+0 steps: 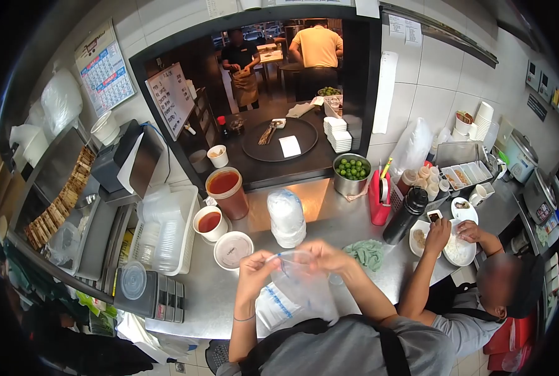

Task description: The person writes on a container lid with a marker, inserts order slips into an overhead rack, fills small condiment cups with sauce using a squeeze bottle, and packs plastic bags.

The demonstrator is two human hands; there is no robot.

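Note:
Between my two hands hangs a clear plastic bag (308,288), its upper rim stretched from side to side. My left hand (255,271) pinches the left end of that rim. At the other end, my right hand (326,257) is closed on the bag, its fingers slightly blurred. Just beneath lies a white packet with blue print (273,308), partly behind the bag. Beyond my hands stands a stack wrapped in clear plastic (286,219). A lidded white tub (233,250) is left of it, and a green cloth (364,254) lies to the right.
A co-worker's hands (453,238) are over white bowls at right. Red sauce fills a tall container (224,189) and a tub (209,224). A pot of green limes (352,170), a black flask (407,214) and a round tray (254,145) stand farther back. Plastic containers (167,235) fill a left basket.

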